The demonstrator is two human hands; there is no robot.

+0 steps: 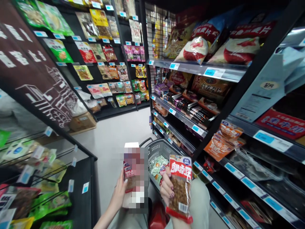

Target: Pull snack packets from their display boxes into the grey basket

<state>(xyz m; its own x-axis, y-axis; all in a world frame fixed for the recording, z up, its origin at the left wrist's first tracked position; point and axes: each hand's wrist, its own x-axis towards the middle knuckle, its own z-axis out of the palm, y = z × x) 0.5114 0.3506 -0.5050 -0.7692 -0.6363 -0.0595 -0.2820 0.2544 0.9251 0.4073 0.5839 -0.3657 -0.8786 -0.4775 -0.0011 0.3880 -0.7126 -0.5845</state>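
In my right hand is an upright snack packet with a red-and-white top, brown pieces behind clear film and a barcode near its bottom. The fingers are closed on its left edge. My left hand grips another red-topped snack packet; a pixelated patch hides much of this one. Just beyond my hands stands a grey shopping basket, and several pale green packets lie inside it.
Black shelving with boxes and large bags rises on the right. Orange packets hang off a nearer shelf. Hanging snack bags fill the back wall. A low rack borders the left, and a cardboard box sits beyond it.
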